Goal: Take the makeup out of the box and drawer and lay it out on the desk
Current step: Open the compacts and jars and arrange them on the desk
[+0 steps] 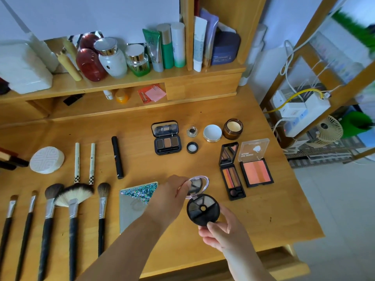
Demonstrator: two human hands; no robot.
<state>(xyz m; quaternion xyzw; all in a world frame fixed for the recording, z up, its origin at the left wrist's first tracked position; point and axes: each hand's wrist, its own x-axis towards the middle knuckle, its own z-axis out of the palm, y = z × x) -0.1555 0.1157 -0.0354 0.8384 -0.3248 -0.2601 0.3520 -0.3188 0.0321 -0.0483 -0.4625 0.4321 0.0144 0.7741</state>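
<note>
A round black eyeshadow compact (pixel 203 209) is held above the wooden desk (pixel 142 163). My right hand (pixel 224 233) grips its black base from below. My left hand (pixel 172 197) pinches its clear lilac lid (pixel 197 186), which stands swung open. Laid out on the desk are a brown brow palette (pixel 167 142), an orange eyeshadow palette (pixel 233 181), a coral blush (pixel 256 173), a small gel pot (pixel 192 132) with its cap (pixel 192 147), an amber jar (pixel 233 128) and its white lid (pixel 212 133). A glitter mirror (pixel 135 201) lies beside my left arm.
Several brushes (pixel 73 201) lie in a row at the left, with two pencils (pixel 84 162), a black mascara tube (pixel 117 157) and a white round compact (pixel 47 160). Bottles and tubes (pixel 162 49) stand on the back shelf. The desk's right edge (pixel 294 179) drops to the floor.
</note>
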